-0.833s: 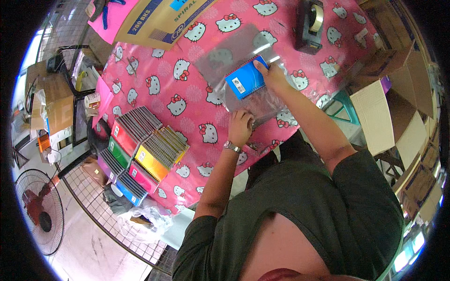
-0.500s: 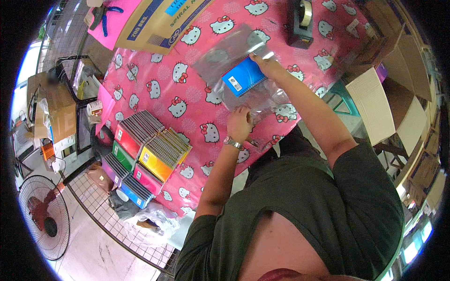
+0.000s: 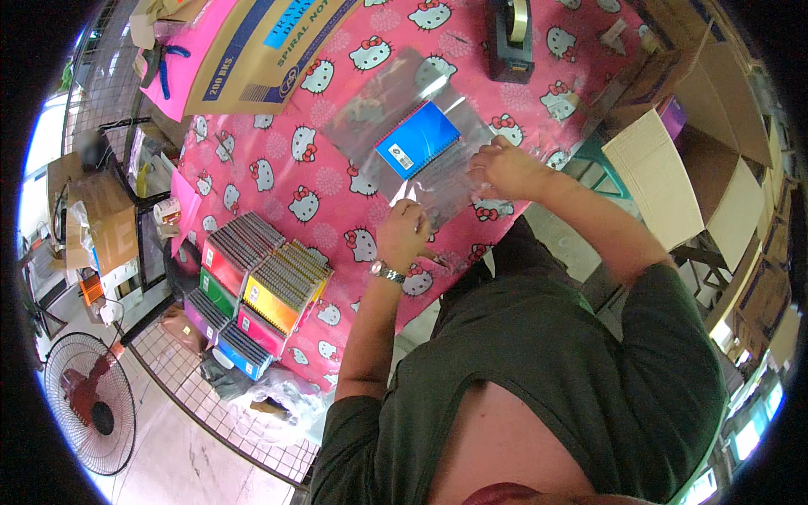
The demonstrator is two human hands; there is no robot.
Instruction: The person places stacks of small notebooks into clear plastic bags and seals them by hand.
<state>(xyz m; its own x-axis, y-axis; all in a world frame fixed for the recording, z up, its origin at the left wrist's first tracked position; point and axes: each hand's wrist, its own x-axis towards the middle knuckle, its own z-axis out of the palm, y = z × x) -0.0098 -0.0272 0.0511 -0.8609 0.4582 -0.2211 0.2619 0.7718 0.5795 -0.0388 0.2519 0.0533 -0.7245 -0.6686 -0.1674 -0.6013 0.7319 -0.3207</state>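
A blue spiral notebook lies tilted on a clear plastic bag, spread on the pink tablecloth; I cannot tell for certain whether it is inside the bag. Pink shows along its far left edge. My left hand, with a metal watch on its wrist, has its curled fingers on the bag's near corner, just below the notebook. To the right of the notebook, my right hand pinches the bag's right-hand edge. Neither hand touches the notebook.
Stacks of coloured spiral notebooks stand at the left table edge. A cardboard carton lies at the far left, near blue-handled pliers. A tape dispenser stands at the back. Open boxes are on the right, a fan lower left.
My right hand has let go of the blue notebook and moved down and right to the bag's edge. The notebook now lies on its own. My left hand stays at the bag's near corner.
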